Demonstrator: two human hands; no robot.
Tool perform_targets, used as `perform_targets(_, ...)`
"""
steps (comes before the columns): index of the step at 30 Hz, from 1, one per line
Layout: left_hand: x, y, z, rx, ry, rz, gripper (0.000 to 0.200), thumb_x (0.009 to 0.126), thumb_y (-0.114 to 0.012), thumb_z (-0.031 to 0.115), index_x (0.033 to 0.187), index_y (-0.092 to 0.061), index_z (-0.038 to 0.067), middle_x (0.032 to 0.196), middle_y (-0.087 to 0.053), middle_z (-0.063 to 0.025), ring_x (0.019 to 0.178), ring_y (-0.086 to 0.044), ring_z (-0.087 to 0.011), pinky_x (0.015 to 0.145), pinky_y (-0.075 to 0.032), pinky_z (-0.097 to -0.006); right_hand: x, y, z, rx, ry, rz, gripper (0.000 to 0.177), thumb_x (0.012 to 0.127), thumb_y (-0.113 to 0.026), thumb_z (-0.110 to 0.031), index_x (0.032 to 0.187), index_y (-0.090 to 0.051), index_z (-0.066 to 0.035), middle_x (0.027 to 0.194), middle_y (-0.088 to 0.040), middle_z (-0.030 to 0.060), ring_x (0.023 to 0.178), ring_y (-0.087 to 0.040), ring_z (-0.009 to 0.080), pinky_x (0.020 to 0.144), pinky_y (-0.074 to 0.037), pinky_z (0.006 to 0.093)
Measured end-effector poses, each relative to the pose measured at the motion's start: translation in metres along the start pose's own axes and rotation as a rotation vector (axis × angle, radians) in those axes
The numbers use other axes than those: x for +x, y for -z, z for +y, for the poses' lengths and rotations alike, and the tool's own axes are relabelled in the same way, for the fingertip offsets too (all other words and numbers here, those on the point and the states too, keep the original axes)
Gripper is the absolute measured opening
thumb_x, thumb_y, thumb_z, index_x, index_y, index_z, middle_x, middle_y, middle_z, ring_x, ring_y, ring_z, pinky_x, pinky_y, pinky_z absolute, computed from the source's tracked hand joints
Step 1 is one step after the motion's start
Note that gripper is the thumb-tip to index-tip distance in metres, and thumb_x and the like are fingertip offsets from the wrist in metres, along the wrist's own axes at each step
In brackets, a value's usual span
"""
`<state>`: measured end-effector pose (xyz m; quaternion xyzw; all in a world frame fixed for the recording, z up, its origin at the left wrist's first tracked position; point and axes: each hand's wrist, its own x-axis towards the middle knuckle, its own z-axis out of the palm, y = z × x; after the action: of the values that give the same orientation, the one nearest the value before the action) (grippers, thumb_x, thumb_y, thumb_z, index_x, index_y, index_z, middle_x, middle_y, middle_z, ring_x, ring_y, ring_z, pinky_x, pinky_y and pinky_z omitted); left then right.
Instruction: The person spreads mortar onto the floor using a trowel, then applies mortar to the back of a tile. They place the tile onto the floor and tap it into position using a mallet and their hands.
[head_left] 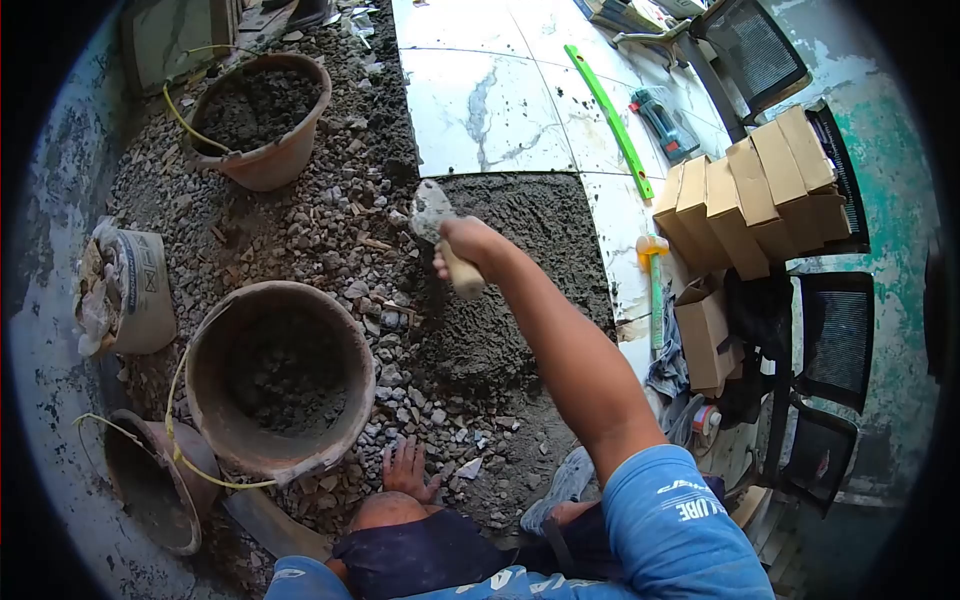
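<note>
Right hand (472,245) clenched around wooden handle of trowel (432,208), blade at corner of wet mortar bed (540,250), near marbled floor tiles (440,120). Left hand (406,466) open, fingers spread beside knee (388,510). Blade best kept nearly flat, strokes light, mortar even.

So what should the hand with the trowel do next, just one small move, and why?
I'd probably draw the trowel along the left edge of the mortar to neaten it: the right hand already holds it near that edge's far end, and the edge looks ragged beside the rubble.
</note>
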<state>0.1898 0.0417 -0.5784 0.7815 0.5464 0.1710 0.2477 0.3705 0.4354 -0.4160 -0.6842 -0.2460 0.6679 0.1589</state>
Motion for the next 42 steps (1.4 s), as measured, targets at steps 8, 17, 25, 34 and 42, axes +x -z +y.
perform_targets(8, -0.004, 0.001, 0.001, -0.018, 0.034, -0.081, 0.073, 0.073, -0.070, 0.042, 0.130, -0.051, 0.001, 0.143, -0.041, -0.0187, 0.135, -0.036, -0.0337, 0.110, -0.022, -0.0549, -0.014, 0.144, 0.097, -0.906, 0.288, 0.406, 0.039, 0.088, -0.041, -0.028, 0.089, -0.061, 0.005, 0.095, -0.061, 0.0324, 0.091, -0.060, 0.0458, 0.077, -0.046, 0.0492)
perform_targets(17, -0.001, -0.003, 0.004, 0.067, 0.006, -0.067, 0.076, 0.066, -0.070, 0.038, 0.129, -0.051, -0.001, 0.141, -0.044, -0.0187, 0.133, -0.037, -0.0344, 0.110, -0.022, -0.0528, -0.012, 0.047, 0.128, -0.745, 0.299, 0.328, 0.040, 0.092, -0.043, -0.029, 0.105, -0.055, 0.006, 0.107, -0.061, 0.0317, 0.102, -0.059, 0.0460, 0.090, -0.048, 0.0489)
perform_targets(25, -0.002, -0.012, 0.003, 0.225, -0.049, -0.036, 0.079, 0.069, -0.066, 0.046, 0.130, -0.050, -0.001, 0.140, -0.045, -0.0186, 0.133, -0.038, -0.0335, 0.110, -0.023, -0.0524, 0.006, 0.066, 0.144, -0.665, 0.198, 0.385, 0.036, 0.088, -0.046, -0.020, 0.110, -0.052, 0.007, 0.111, -0.061, 0.0308, 0.107, -0.060, 0.0437, 0.093, -0.048, 0.0468)
perform_targets(34, -0.004, -0.014, 0.002, 0.259, -0.036, -0.094, 0.077, 0.073, -0.060, 0.044, 0.133, -0.047, -0.002, 0.143, -0.041, -0.0195, 0.135, -0.035, -0.0335, 0.111, -0.020, -0.0535, -0.017, 0.179, 0.185, -0.289, 0.199, 0.605, 0.039, 0.089, -0.046, -0.028, 0.097, -0.059, 0.008, 0.099, -0.064, 0.0297, 0.097, -0.064, 0.0379, 0.088, -0.050, 0.0462)
perform_targets(42, -0.001, -0.010, 0.010, 0.296, 0.030, -0.151, 0.074, 0.085, -0.044, 0.051, 0.136, -0.043, -0.003, 0.144, -0.039, -0.0223, 0.134, -0.036, -0.0364, 0.110, -0.020, -0.0531, 0.001, 0.240, 0.143, -0.835, 0.205, 0.464, 0.031, 0.084, -0.047, -0.019, 0.099, -0.063, 0.004, 0.111, -0.063, 0.0270, 0.110, -0.059, 0.0393, 0.094, -0.048, 0.0456)
